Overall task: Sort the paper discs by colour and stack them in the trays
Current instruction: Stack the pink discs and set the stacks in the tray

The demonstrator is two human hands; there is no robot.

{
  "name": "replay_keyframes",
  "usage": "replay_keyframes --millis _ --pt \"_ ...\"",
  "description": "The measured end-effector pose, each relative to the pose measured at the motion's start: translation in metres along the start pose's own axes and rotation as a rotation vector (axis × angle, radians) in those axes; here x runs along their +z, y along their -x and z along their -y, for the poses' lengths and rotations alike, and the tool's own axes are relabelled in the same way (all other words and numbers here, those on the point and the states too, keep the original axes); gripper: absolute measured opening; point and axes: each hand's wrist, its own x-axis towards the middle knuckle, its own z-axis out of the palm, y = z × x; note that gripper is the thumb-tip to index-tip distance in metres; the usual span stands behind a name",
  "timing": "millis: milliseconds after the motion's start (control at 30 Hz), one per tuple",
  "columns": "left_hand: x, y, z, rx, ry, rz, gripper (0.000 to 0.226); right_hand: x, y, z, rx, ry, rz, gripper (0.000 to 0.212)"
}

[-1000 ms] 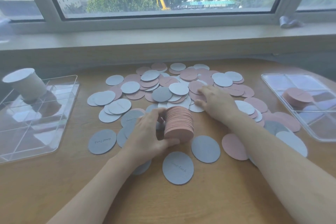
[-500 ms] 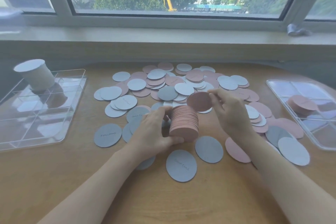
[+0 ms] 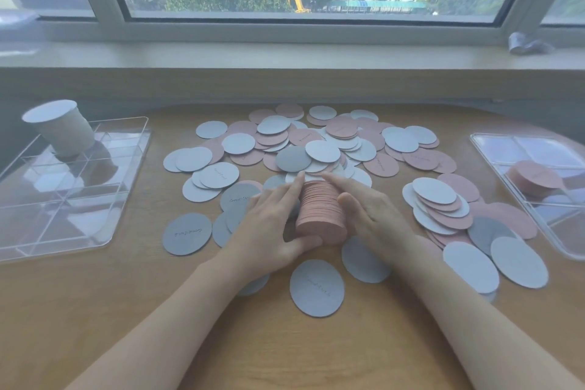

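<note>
Soft window daylight, wide-angle edge distortion

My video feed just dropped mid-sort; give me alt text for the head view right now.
Both hands, left hand and right hand, cup a thick pink disc stack at the middle of the wooden table, amid scattered pink and grey discs. A clear left tray holds a white stack; the right tray holds a short pink stack.
</note>
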Motion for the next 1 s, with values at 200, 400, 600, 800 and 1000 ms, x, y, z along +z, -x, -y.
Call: replay_keyframes --millis 200,400,600,800,1000 --pt "0.0 0.003 -0.004 0.055 -0.119 0.015 0.103 0.011 0.003 0.004 0.006 -0.054 0.157 0.1" --pt "-0.003 0.003 -0.008 0.074 -0.185 -0.054 0.095 0.009 0.002 0.005 -0.029 -0.009 0.059 0.099" --pt "-0.005 0.002 -0.013 0.077 -0.229 -0.035 0.092 0.012 0.0 0.004 -0.056 0.036 0.129 0.097" --pt "-0.007 0.0 -0.008 0.046 -0.001 -0.033 0.085 0.009 -0.003 0.003 -0.027 -0.004 0.145 0.097" --pt "-0.01 0.001 -0.005 0.025 0.038 -0.043 0.093 -0.031 -0.019 -0.03 0.115 0.403 -0.164 0.101"
